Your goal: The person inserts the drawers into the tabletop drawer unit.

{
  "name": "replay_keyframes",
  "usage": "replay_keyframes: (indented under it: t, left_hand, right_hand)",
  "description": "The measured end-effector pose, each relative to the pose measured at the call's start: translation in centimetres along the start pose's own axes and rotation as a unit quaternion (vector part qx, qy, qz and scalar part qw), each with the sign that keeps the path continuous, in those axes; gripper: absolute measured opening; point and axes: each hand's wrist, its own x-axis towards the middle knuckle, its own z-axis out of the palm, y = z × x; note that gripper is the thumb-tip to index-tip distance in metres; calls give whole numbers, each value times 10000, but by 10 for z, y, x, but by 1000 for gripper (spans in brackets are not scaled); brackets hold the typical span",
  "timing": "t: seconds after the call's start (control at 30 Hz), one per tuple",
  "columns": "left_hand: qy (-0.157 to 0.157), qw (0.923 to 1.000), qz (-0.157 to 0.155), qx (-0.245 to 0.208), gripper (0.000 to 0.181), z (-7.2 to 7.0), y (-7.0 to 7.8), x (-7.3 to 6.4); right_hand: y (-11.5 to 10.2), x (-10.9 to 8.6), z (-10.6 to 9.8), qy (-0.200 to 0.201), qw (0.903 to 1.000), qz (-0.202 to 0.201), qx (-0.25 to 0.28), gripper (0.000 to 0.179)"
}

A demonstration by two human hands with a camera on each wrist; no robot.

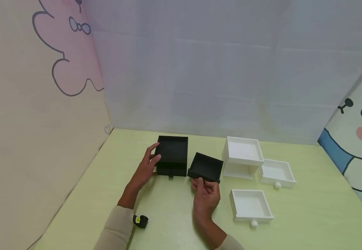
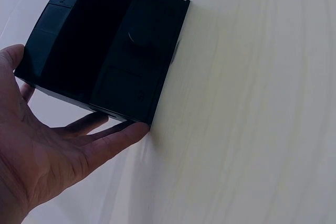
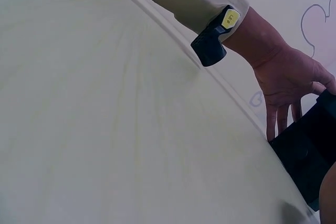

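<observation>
A small black cabinet point(image 1: 172, 151) stands on the table with its upper slot vacant and a knobbed drawer point(image 2: 137, 45) fitted in the lower one. My left hand point(image 1: 144, 171) steadies the cabinet's left side, fingers spread from the top edge to the lower front corner. To the right of the cabinet, my right hand point(image 1: 206, 200) pinches a loose black drawer point(image 1: 206, 166) by its front, the fingertips covering the middle of that front. The drawer is turned at an angle, open side up, with nothing inside.
A white cabinet point(image 1: 244, 151) with an open lower slot stands at the right. Beside it lies one white drawer point(image 1: 277, 172), and another white drawer point(image 1: 252, 205) lies nearer. A black wrist device point(image 1: 141, 221) is on the left sleeve. Cloth walls point(image 1: 193, 69) border the table.
</observation>
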Motion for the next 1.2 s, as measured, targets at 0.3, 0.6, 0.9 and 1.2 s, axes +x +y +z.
replay_keyframes:
  t: [0.3, 0.6, 0.9, 1.2]
  left_hand:
    - [-33, 10000, -13, 13, 51, -1, 1, 0]
    - [-16, 10000, 34, 45, 51, -3, 4, 0]
    - [-29, 10000, -21, -36, 49, -1, 1, 0]
    - [-37, 9998, -27, -177, 49, -1, 0, 1]
  right_hand:
    - [-7, -9, -9, -53, 9996, 205, -205, 24]
    - [-19, -28, -14, -197, 9986, 243, -424, 21]
    - [-26, -50, -19, -303, 9974, 262, -592, 21]
    - [-32, -67, -18, -723, 9959, 146, -531, 21]
